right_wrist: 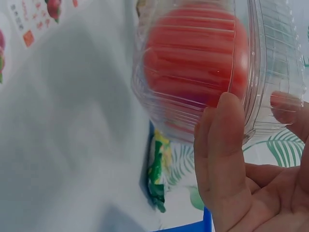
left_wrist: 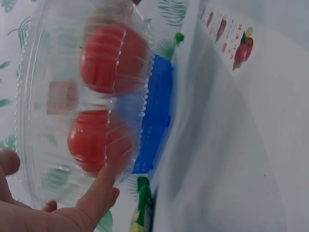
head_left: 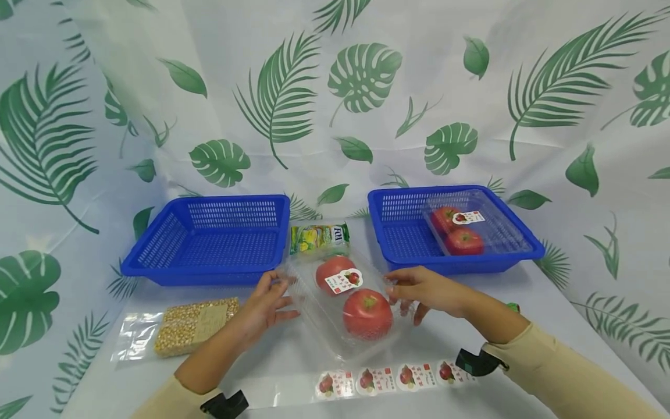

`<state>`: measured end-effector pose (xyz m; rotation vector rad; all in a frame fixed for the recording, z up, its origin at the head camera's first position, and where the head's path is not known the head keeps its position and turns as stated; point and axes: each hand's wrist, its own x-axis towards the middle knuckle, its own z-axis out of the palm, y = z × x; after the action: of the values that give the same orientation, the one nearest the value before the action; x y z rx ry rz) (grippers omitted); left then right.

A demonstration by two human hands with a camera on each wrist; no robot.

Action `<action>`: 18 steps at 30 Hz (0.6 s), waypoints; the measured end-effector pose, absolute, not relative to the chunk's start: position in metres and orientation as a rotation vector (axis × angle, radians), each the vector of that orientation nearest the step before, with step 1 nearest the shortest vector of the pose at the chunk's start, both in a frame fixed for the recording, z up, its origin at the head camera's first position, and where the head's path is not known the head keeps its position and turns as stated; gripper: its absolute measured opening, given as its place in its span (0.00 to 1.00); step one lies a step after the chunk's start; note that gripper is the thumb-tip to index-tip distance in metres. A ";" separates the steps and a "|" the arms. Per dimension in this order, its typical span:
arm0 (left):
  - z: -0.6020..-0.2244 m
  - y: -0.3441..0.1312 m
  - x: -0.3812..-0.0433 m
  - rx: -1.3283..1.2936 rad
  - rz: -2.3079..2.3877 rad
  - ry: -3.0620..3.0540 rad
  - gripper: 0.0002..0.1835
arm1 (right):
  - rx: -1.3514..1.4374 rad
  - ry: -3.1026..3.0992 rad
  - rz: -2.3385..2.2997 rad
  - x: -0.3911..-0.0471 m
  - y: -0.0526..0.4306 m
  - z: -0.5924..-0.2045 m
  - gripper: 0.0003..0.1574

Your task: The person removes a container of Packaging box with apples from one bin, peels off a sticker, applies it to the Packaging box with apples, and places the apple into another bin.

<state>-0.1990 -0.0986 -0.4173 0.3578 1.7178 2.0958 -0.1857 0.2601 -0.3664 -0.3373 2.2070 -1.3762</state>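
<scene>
A clear plastic clamshell box (head_left: 327,331) with two red apples (head_left: 367,314) inside is held up over the table, between both hands. A white label (head_left: 344,281) with a fruit picture lies across its lid. My left hand (head_left: 267,305) grips the box's left side; in the left wrist view its fingers (left_wrist: 99,195) reach along the wall beside an apple. On the opposite side my right hand (head_left: 431,291) pinches the edge, with the thumb at the lid and the fingers (right_wrist: 224,140) against the lower wall in the right wrist view.
Two blue baskets (head_left: 209,278) stand at the back; the right basket (head_left: 408,266) holds another clamshell box (head_left: 502,235) of apples. A green-yellow packet (head_left: 319,237) lies between them. A bag of corn kernels (head_left: 178,329) is at left, a sticker strip (head_left: 374,381) in front.
</scene>
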 end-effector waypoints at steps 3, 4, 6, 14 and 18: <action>-0.413 -0.096 -0.198 0.371 2.092 1.726 0.30 | -0.335 2.188 -1.411 -0.183 0.260 -0.365 0.43; -0.412 -0.096 -0.198 0.382 2.089 1.717 0.33 | -0.340 2.185 -1.422 -0.182 0.259 -0.364 0.43; -0.411 -0.095 -0.198 0.392 2.079 1.710 0.37 | -0.345 2.180 -1.445 -0.181 0.259 -0.363 0.44; -0.400 -0.084 -0.202 0.359 2.079 1.693 0.43 | -0.320 2.143 -1.536 -0.178 0.252 -0.362 0.46; -0.392 -0.081 -0.205 0.346 2.057 1.690 0.46 | -0.299 2.143 -1.572 -0.179 0.248 -0.361 0.47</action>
<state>-0.2046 -0.0807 -0.3917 0.3457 1.6897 2.0570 -0.1786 0.2484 -0.3608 -0.2990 2.1432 -1.5717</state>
